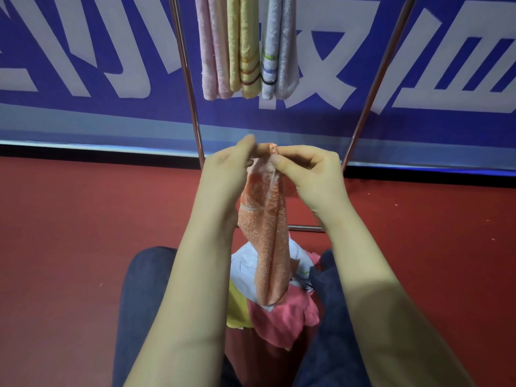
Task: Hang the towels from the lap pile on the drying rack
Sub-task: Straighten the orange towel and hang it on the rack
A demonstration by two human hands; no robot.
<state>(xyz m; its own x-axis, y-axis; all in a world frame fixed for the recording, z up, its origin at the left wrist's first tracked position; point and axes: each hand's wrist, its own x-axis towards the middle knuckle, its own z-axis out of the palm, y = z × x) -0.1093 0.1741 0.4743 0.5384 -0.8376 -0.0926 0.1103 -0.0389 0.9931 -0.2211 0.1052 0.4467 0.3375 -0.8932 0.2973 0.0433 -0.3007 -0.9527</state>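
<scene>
Nubbly terry orange towel [265,236] – shiny metal rack [192,107] (matt red floor [69,219]).

Pretty even, soft indoor light. Fingertips on the left hand [223,170] look a bit blurred; the banner [83,65] above bows fisheye-style.
</scene>
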